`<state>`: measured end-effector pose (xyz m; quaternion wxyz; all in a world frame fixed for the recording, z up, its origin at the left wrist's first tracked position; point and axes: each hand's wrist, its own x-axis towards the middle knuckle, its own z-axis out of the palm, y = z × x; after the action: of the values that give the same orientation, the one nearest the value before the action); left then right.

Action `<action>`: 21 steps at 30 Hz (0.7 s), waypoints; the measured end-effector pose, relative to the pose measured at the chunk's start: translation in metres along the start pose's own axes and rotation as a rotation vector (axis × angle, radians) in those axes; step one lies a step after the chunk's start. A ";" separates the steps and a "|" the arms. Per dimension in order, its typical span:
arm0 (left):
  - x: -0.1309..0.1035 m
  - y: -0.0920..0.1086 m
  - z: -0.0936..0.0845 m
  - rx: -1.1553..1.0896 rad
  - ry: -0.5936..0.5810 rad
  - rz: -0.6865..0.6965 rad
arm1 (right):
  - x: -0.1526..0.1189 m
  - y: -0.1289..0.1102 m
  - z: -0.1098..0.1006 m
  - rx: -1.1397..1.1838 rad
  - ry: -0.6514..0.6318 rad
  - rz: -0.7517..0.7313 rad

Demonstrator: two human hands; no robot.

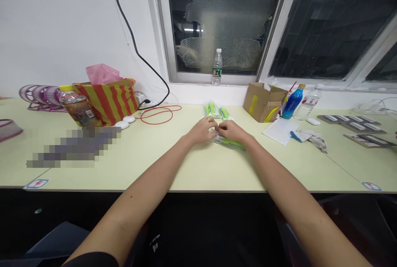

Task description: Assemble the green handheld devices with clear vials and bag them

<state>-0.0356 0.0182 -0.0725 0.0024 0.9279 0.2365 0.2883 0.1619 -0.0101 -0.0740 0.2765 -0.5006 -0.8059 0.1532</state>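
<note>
Clear bag (231, 142), green contents | left hand (203, 129): curled at its end, grip unclear | right hand (231, 130): pinching it

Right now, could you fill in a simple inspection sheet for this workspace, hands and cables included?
Surface: pale table, seams visible; spills, nothing seen.
Job's things: clear packet with green contents at the hands; more green packets behind.
Clutter: striped bag and dark drink bottle left; cardboard box, blue bottle and paper sheet right.
Hands: left hand and right hand close together at the packet; exact grip unclear.
Cables: black cable hangs along the wall; red cord loops on the table, apart from the hands.
Surroundings: window behind, water bottle on its sill.
</note>
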 end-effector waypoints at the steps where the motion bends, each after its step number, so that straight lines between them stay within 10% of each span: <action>1: 0.000 0.000 0.000 -0.009 -0.007 0.002 | 0.000 0.000 0.000 -0.004 0.000 0.002; 21: -0.002 -0.002 0.000 -0.009 -0.024 0.034 | 0.001 0.008 -0.003 -0.032 0.004 0.013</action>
<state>-0.0383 0.0193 -0.0738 0.0047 0.9351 0.2193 0.2782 0.1689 -0.0057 -0.0759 0.2691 -0.5102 -0.8046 0.1412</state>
